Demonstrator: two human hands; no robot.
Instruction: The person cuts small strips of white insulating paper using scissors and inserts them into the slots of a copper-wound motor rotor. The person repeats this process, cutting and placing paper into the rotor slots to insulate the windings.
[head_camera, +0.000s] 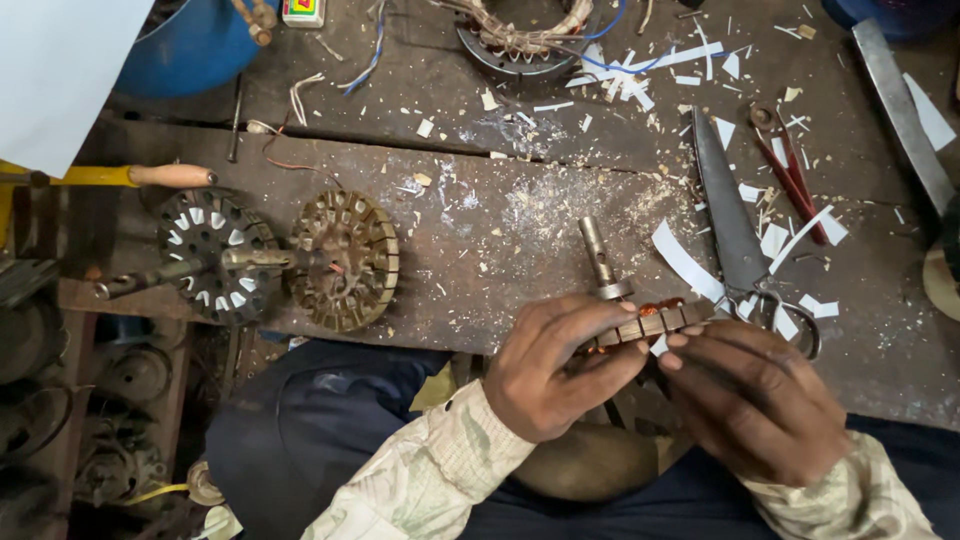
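Down over my lap, both forearms in pale patterned sleeves come in from the bottom edge and meet at the near edge of the workbench (480, 240). My left hand (560, 365) lies knuckles up, curled inward, and my right hand (755, 400) sits just beside it, its back to the camera and its fingers pointing left. Between them is the slotted stator (655, 322) with copper winding showing in it, held on edge, its steel shaft (600, 258) sticking up and away from me. Just beyond my right hand lie large scissors (740, 235), blades pointing away, among white paper strips (685, 262) scattered over the dusty wood; small red-handled snips (795, 170) lie farther right. Well off to the left, two slotted round cores (280, 258) sit on a rod, and a wound coil ring (520, 35) rests at the far edge beside a blue drum (190, 50). My left fingers are closed around the stator from the left, thumb along its top rim; my right fingertips (680, 340) press against its right side, bent but not fully wrapped.
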